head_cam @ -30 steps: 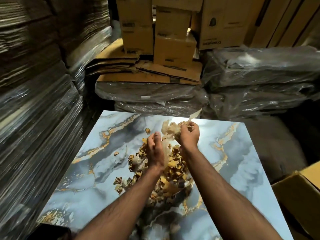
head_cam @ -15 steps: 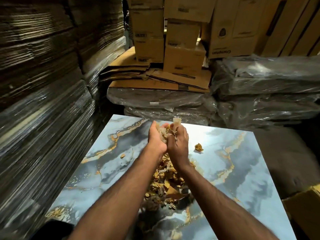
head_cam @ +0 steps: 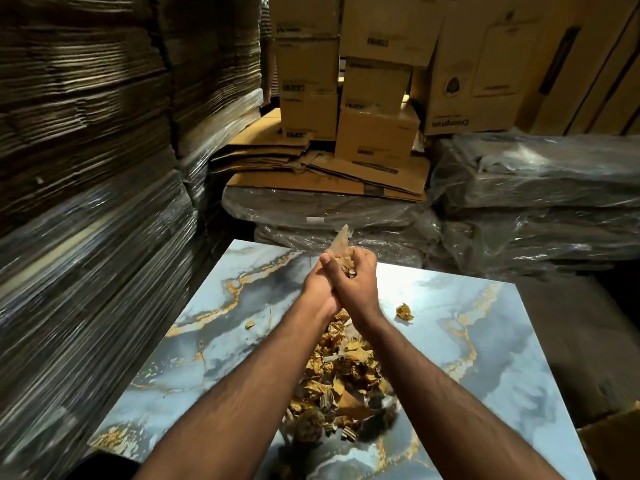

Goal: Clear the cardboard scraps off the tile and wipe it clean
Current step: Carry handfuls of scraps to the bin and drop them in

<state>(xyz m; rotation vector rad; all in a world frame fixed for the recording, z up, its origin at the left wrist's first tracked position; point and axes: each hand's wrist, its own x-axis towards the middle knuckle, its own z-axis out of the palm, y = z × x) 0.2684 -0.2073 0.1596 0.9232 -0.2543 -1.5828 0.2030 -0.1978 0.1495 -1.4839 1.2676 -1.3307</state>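
A glossy blue marble-pattern tile point(head_cam: 467, 344) with gold veins lies flat in front of me. A heap of torn cardboard scraps point(head_cam: 341, 379) covers its middle, partly hidden under my forearms. My left hand point(head_cam: 318, 289) and my right hand point(head_cam: 356, 282) are pressed together above the far part of the tile, cupped around a handful of scraps point(head_cam: 341, 249) with a pale pointed piece sticking up. One loose scrap point(head_cam: 404, 311) lies to the right of my hands and a small one point(head_cam: 250, 324) to the left.
Tall stacks of plastic-wrapped flat cardboard point(head_cam: 86, 220) rise along the left edge of the tile. Wrapped bundles point(head_cam: 519, 209) and brown cartons point(head_cam: 375, 133) stand beyond the far edge. An open carton corner point(head_cam: 613, 441) sits at the lower right.
My hands closed together around a handful of scraps and lifted it off the heap toward the far edge. A scrap dropped onto the tile to the right.
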